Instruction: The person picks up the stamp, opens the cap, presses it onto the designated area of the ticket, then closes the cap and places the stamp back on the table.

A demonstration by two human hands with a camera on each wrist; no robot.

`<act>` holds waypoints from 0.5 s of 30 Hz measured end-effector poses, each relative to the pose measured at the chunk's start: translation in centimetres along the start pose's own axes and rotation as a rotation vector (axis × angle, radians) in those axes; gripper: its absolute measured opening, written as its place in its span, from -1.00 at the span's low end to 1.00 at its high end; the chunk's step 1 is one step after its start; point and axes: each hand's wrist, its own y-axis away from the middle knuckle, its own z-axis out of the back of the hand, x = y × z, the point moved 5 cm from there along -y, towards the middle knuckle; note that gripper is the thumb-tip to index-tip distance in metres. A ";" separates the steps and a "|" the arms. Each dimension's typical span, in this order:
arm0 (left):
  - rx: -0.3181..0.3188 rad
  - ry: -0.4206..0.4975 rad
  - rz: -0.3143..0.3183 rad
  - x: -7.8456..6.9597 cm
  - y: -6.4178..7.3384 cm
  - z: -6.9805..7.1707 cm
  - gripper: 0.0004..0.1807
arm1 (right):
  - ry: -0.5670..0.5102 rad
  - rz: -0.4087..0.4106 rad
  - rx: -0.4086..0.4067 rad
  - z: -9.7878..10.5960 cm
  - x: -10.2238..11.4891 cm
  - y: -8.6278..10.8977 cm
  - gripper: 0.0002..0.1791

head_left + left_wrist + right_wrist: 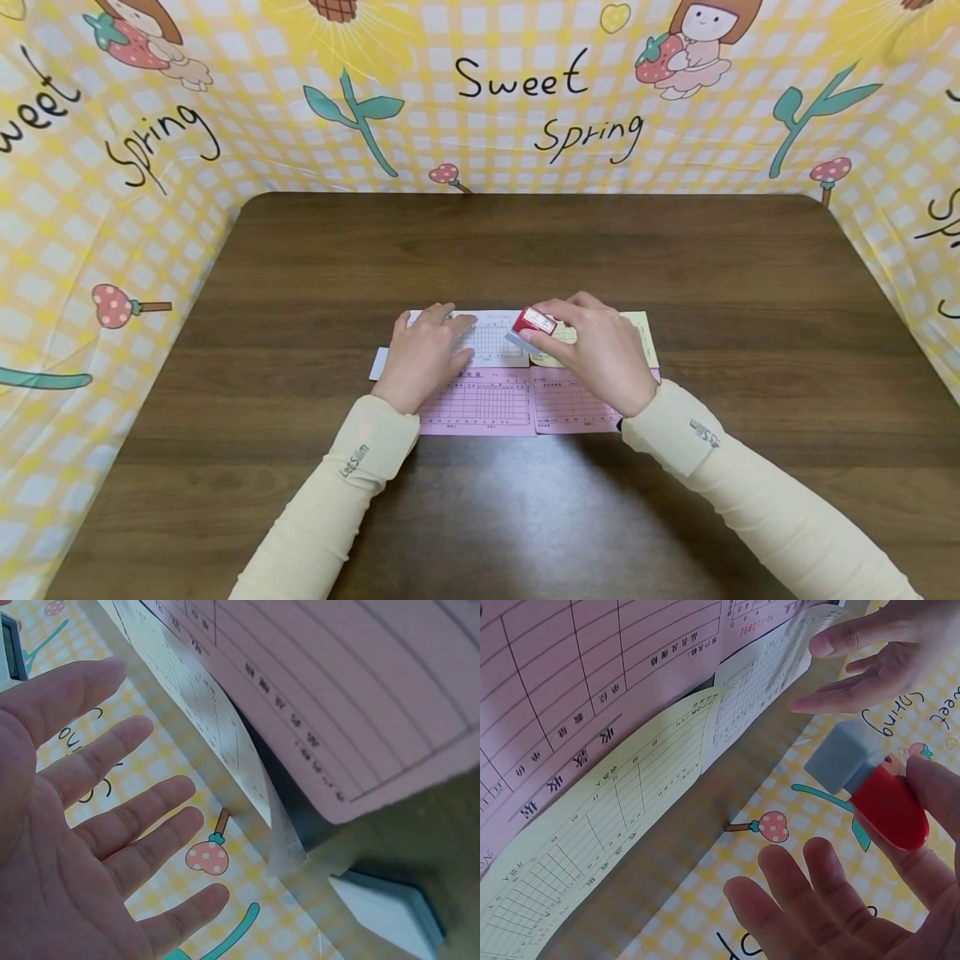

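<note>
My right hand (611,350) pinches a small stamp with a red handle (536,321) between thumb and index finger. The grey block (838,759) at the stamp's end shows in the right wrist view, while the other fingers (799,870) stand loosely spread. In the head view the stamp overlaps the right end of a white printed slip (498,343). My left hand (426,354), fingers apart and holding nothing, is over that slip's left part. A yellow slip (637,327) lies partly hidden beneath the right hand. Two pink slips (480,407) form the near row.
A small white block (382,907) sits at the papers' left edge, partly covered by the left hand in the head view. The brown wooden table (525,250) reaches back to a yellow checked cloth (510,158) hanging along its back and sides.
</note>
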 end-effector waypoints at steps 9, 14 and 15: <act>0.008 0.014 0.006 0.0 -0.2 -0.3 -0.51 | 0.004 0.054 0.025 -0.3 0.0 -0.5 -0.59; 0.011 0.013 0.006 0.0 -0.4 -0.6 -0.51 | 0.004 0.072 0.061 -0.6 0.1 -0.8 -0.55; 0.013 0.014 0.008 0.0 -0.4 -0.6 -0.51 | 0.005 0.077 0.071 -0.7 0.2 -0.8 -0.54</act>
